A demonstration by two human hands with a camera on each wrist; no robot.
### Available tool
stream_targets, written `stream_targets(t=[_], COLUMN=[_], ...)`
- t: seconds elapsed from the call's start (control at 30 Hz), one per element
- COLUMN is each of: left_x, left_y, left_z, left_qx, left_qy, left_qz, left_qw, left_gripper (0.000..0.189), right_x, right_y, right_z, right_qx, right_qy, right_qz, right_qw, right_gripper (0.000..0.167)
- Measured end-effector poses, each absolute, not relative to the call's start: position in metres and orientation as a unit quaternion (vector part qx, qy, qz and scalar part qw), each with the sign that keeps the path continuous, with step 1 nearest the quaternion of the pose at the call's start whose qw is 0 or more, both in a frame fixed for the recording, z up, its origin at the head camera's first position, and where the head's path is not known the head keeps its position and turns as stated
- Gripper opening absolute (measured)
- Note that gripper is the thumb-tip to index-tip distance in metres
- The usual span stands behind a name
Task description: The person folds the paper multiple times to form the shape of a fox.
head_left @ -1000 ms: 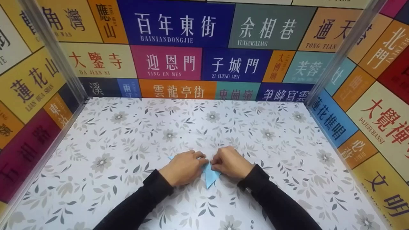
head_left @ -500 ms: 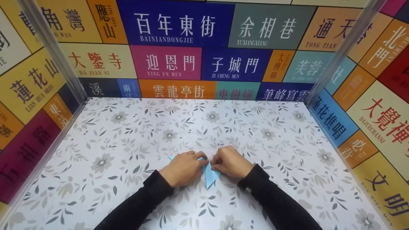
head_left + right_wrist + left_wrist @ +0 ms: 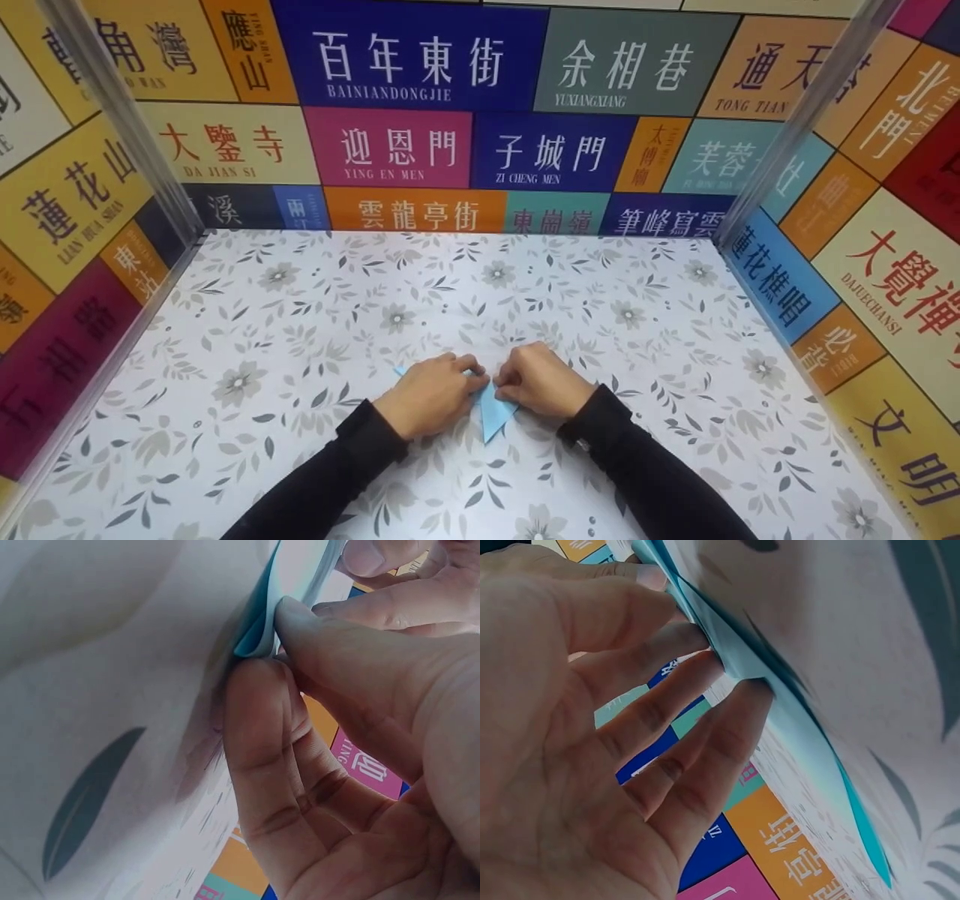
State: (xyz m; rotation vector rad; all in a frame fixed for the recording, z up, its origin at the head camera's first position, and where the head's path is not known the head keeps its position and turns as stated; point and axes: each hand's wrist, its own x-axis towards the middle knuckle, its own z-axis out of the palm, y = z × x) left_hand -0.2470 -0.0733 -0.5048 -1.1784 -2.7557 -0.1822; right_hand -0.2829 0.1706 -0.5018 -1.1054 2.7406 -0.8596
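A light blue folded sheet of paper (image 3: 496, 418) lies on the table, with one pointed corner toward the person and another tip showing past the left hand. My left hand (image 3: 433, 394) rests over its left part; in the left wrist view, fairly straight fingers touch the blue paper (image 3: 799, 727) with their tips. On the other side, my right hand (image 3: 546, 381) pinches the edge. The right wrist view shows thumb and curled forefinger at a rounded, doubled-over end of the paper (image 3: 296, 570). Both hands cover much of the sheet's middle.
A white tabletop (image 3: 330, 465) with a grey flower and leaf print spreads around the hands. Panels of colourful signs with large characters (image 3: 420, 67) stand behind and at both sides. Clear strips (image 3: 810, 112) run along the corners.
Hands and paper stay almost exactly where they were; only very slight shifts show.
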Motion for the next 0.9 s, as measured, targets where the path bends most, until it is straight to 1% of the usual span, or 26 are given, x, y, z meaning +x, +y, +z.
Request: stream_targets(t=[0.13, 0.27, 0.43, 0.57, 0.7, 0.9], left_x=[-0.245, -0.245, -0.244, -0.244, -0.246, -0.247], left_y=[-0.075, -0.075, -0.074, -0.074, -0.073, -0.071], left_z=[-0.504, -0.504, -0.503, -0.503, -0.503, -0.504], left_qx=[-0.391, -0.383, -0.373, -0.369, -0.362, -0.364], left_qy=[-0.915, -0.919, -0.923, -0.924, -0.926, -0.925], left_qz=[-0.050, -0.062, -0.083, -0.086, -0.092, -0.091], left_qw=[0.080, 0.072, 0.052, 0.053, 0.060, 0.062], left_gripper=[0.032, 0.034, 0.035, 0.034, 0.030, 0.028], right_x=[-0.283, -0.284, -0.288, -0.295, -0.305, -0.313], right_y=[0.170, 0.170, 0.171, 0.170, 0.166, 0.156], right_z=[-0.502, -0.501, -0.499, -0.497, -0.492, -0.490], right_qx=[-0.358, -0.352, -0.320, -0.301, -0.302, -0.302], right_qy=[0.892, 0.894, 0.903, 0.905, 0.904, 0.911], right_qz=[-0.275, -0.273, -0.278, -0.288, -0.292, -0.265], right_qw=[0.032, 0.039, 0.072, 0.088, 0.082, 0.093], right_gripper=[0.007, 0.009, 0.008, 0.004, 0.008, 0.009])
